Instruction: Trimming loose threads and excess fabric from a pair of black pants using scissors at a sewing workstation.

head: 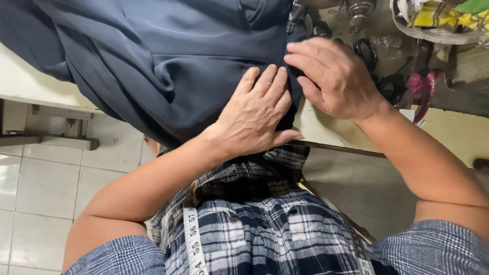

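Dark navy fabric [153, 61] fills the upper left of the view, a big soft mass draped over the surface [331, 127] and spilling off its near edge toward the person's lap. Its bulk runs from about ten o'clock down toward the centre, with the folds and a seam line running along that same slant toward the sewing machine head [326, 15] at twelve o'clock.

Both hands sit right at the cloth's right-hand edge. The left hand [257, 114] lies flat on top, palm down, fingers spread and pointing up toward one o'clock, pressing the fabric against the surface, not gripping anything. The right hand [333, 76] is just beside it at two o'clock, fingers bent and pointing to nine o'clock, fingertips touching the fabric's edge; whether it pinches a fold I cannot tell. The two hands nearly meet at the fingertips.

So the cloth lies to the left of both hands, and the left hand is the one fully on it, while the right works only the rim closest to the machine.

Farther out: black scissor loops [365, 51] and pink-handled clutter [422, 86] at two o'clock, a measuring tape [192, 239] hanging over a plaid shirt [265, 229] at six o'clock, and tiled floor [35, 193] at eight.
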